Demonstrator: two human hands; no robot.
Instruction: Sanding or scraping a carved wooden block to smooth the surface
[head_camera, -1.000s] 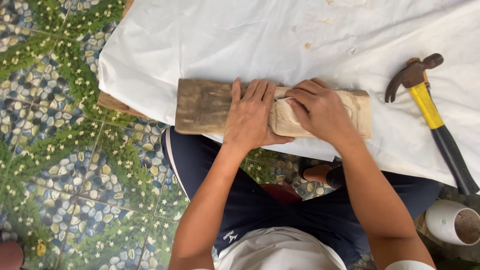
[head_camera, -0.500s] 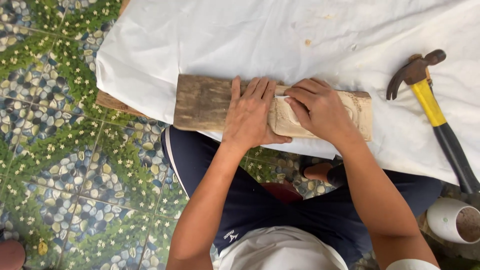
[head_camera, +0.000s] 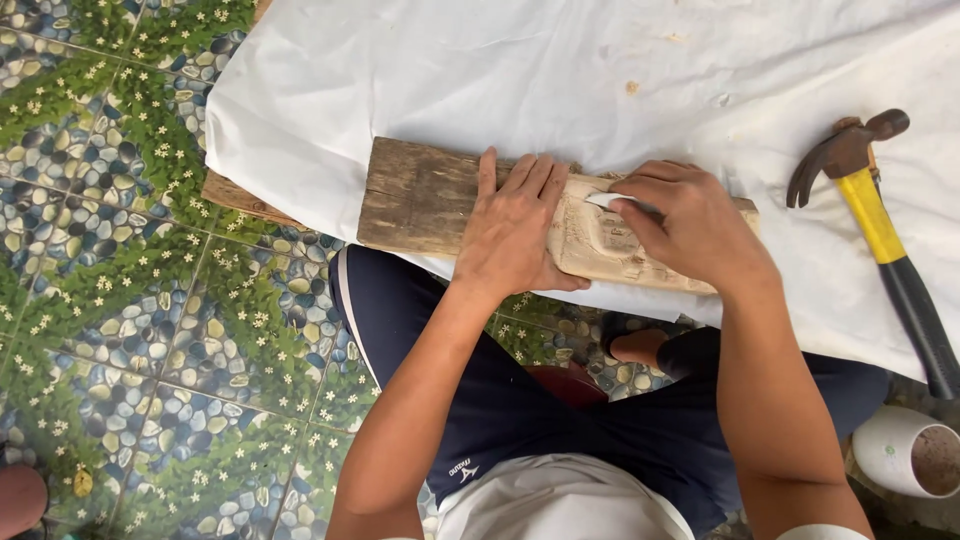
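Note:
A weathered wooden plank (head_camera: 420, 200) lies across the near edge of a table covered with a white cloth (head_camera: 560, 70). Its right half is paler and carved in shallow relief. My left hand (head_camera: 515, 225) presses flat on the plank's middle, fingers together and pointing away from me. My right hand (head_camera: 690, 225) grips a small pale-bladed carving tool (head_camera: 612, 201), its tip set against the carved area just right of my left fingers. Most of the tool is hidden inside my fist.
A claw hammer (head_camera: 880, 220) with a yellow and black handle lies on the cloth at the right. A white cup (head_camera: 915, 455) stands on the floor at the lower right. Patterned pebble-and-leaf floor tiles (head_camera: 130, 300) spread to the left. My legs in dark shorts sit under the table edge.
Both hands stay on the plank in nearly the same place. My right hand and tool have shifted only slightly over the carved area.

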